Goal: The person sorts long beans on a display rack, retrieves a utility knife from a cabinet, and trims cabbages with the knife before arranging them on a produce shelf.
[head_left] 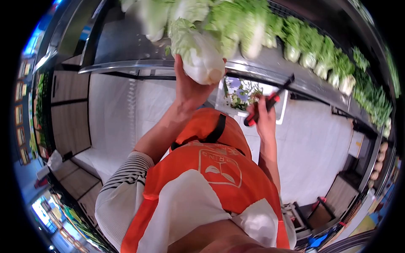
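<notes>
My left hand is wrapped around the base of a napa cabbage, with its white cut stem end facing me and its pale green leaves pointing away. The cabbage is held up over the front edge of a metal shelf. My right hand grips a red and black utility knife, whose dark blade points up and to the right, apart from the cabbage. Below the hands stands a white bin with leaf scraps and bluish pieces in it.
More napa cabbages lie along the shelf, with smaller leafy heads to the right. Wood-panelled cabinets stand at the left. A dark crate-like object sits at the lower right. I wear an orange apron.
</notes>
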A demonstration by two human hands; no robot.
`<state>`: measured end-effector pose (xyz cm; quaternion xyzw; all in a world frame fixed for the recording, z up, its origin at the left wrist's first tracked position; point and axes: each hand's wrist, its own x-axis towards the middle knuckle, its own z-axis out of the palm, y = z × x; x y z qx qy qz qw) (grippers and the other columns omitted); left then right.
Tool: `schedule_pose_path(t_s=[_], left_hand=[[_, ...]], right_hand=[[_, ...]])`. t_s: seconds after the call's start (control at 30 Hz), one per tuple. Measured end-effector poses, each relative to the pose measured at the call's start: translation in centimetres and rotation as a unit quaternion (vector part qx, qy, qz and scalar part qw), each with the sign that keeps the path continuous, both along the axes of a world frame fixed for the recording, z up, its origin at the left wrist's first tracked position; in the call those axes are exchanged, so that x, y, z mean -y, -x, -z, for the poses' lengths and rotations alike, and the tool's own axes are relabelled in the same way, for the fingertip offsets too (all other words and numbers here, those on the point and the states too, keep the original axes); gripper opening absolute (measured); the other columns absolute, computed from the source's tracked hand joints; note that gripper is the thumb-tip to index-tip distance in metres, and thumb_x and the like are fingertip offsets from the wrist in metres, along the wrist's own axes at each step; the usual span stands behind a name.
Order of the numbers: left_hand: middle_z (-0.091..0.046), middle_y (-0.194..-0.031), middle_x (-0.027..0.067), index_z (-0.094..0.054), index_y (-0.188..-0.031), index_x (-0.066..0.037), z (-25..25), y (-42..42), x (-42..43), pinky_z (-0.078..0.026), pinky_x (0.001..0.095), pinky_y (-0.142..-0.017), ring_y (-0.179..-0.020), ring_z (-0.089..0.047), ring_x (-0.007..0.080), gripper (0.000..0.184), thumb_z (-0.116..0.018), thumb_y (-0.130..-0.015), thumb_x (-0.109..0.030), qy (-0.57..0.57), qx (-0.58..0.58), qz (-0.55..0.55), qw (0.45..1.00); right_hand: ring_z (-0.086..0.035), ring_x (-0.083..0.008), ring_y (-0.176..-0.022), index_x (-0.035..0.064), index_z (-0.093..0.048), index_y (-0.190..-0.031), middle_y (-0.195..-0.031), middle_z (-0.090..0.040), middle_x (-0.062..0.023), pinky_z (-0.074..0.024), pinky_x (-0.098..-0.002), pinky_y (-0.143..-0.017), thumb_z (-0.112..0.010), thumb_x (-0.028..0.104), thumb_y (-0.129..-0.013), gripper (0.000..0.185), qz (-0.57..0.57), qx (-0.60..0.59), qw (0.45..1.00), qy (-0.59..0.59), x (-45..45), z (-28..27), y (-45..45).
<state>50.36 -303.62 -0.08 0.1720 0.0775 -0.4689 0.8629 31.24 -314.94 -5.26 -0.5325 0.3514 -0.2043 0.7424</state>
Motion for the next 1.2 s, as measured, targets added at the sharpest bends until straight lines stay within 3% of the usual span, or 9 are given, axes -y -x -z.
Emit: schedule_pose_path(t_s=[0.07,0.17,0.33,0.5,0.6,0.7,0.8,1.03,1.2], left_hand=[[-0.045,-0.128,0.015,-0.035,-0.134,-0.011,0.5,4.2,1.2,-0.04,0.0469,-0.096,-0.117,-0.046,0.0354,0.083,-0.045,-0.078,-0.07,-0.054,0.055,0.022,0.997],[-0.05,-0.123,0.0174,-0.034,-0.133,-0.006,3.1,8.5,2.0,-0.043,0.0473,-0.091,-0.11,-0.052,0.0366,0.095,-0.031,-0.074,-0.08,-0.064,0.169,0.119,0.976],[-0.042,-0.13,0.014,-0.027,-0.136,-0.003,4.3,13.2,2.6,-0.038,0.0412,-0.098,-0.118,-0.046,0.028,0.095,-0.043,-0.075,-0.074,-0.067,0.307,0.117,0.942],[-0.04,-0.132,0.0132,-0.022,-0.139,-0.001,4.8,13.3,2.1,-0.029,0.0385,-0.104,-0.123,-0.039,0.0253,0.095,-0.055,-0.077,-0.064,-0.076,0.424,0.166,0.887],[-0.039,-0.132,0.0149,-0.024,-0.138,0.0,4.7,12.2,0.9,-0.027,0.0404,-0.104,-0.125,-0.037,0.0259,0.094,-0.058,-0.076,-0.062,-0.245,0.674,0.032,0.696],[-0.038,-0.133,0.0129,-0.024,-0.138,-0.002,1.6,12.9,-0.7,-0.021,0.042,-0.107,-0.129,-0.032,0.0321,0.105,-0.066,-0.064,-0.063,-0.321,0.84,-0.132,0.417],[-0.037,-0.135,0.0158,-0.026,-0.137,0.002,-3.4,13.1,1.6,-0.019,0.0479,-0.108,-0.13,-0.029,0.032,0.106,-0.071,-0.06,-0.054,-0.215,0.952,0.093,0.195],[-0.042,-0.132,0.0154,-0.041,-0.125,0.001,-1.6,12.5,3.1,-0.022,0.0484,-0.107,-0.126,-0.037,0.0301,0.094,-0.076,-0.051,-0.045,-0.119,0.958,0.234,0.116],[-0.058,-0.107,0.014,-0.049,-0.116,-0.005,0.2,10.9,2.9,-0.04,0.0421,-0.089,-0.098,-0.056,0.0323,0.08,-0.081,-0.048,-0.034,-0.15,0.92,0.206,0.297]], right_hand=[[-0.061,-0.0181,-0.088,-0.003,-0.045,-0.122,-0.107,-0.059,-0.0126,-0.0484,-0.0267,-0.067,-0.043,0.031,-0.096,0.043,-0.046,0.114,0.992,-0.034,0.4,-2.8,-0.8],[-0.061,-0.0209,-0.093,-0.0051,-0.044,-0.123,-0.114,-0.056,-0.0135,-0.0505,-0.0313,-0.071,-0.049,0.038,-0.093,0.052,-0.107,0.139,0.974,-0.141,1.3,-3.9,1.4],[-0.049,-0.0094,-0.068,0.0025,-0.052,-0.089,-0.075,-0.053,-0.0001,-0.0418,-0.0247,-0.062,-0.062,0.033,-0.087,0.032,-0.128,0.122,0.978,-0.113,2.9,-2.3,6.2],[-0.046,-0.0078,-0.067,0.0052,-0.052,-0.089,-0.075,-0.05,0.002,-0.0391,-0.0236,-0.06,-0.076,0.031,-0.074,0.038,-0.101,0.133,0.979,-0.119,2.9,-2.7,7.6],[-0.046,-0.0068,-0.068,0.0053,-0.052,-0.09,-0.076,-0.05,0.0019,-0.0405,-0.0231,-0.061,-0.076,0.029,-0.074,0.037,-0.107,0.132,0.975,-0.143,3.8,-2.7,8.9],[-0.045,-0.0072,-0.068,0.0041,-0.051,-0.087,-0.076,-0.049,0.0016,-0.0411,-0.023,-0.061,-0.076,0.027,-0.074,0.036,-0.102,0.015,0.995,-0.013,5.1,-1.2,9.9],[-0.043,-0.008,-0.069,0.0029,-0.051,-0.089,-0.077,-0.048,0.002,-0.0396,-0.0242,-0.059,-0.077,0.025,-0.072,0.038,-0.149,-0.095,0.981,0.077,5.1,-2.9,9.8],[-0.054,-0.0093,-0.069,-0.0025,-0.055,-0.092,-0.075,-0.056,-0.0045,-0.0448,-0.0249,-0.062,-0.077,0.033,-0.071,0.047,-0.186,-0.01,0.979,-0.079,3.3,0.5,10.7],[-0.061,-0.0156,-0.07,-0.0011,-0.055,-0.097,-0.08,-0.06,-0.0074,-0.0468,-0.0257,-0.064,-0.064,0.041,-0.083,0.045,-0.142,0.012,0.982,-0.128,3.2,0.0,12.2]])
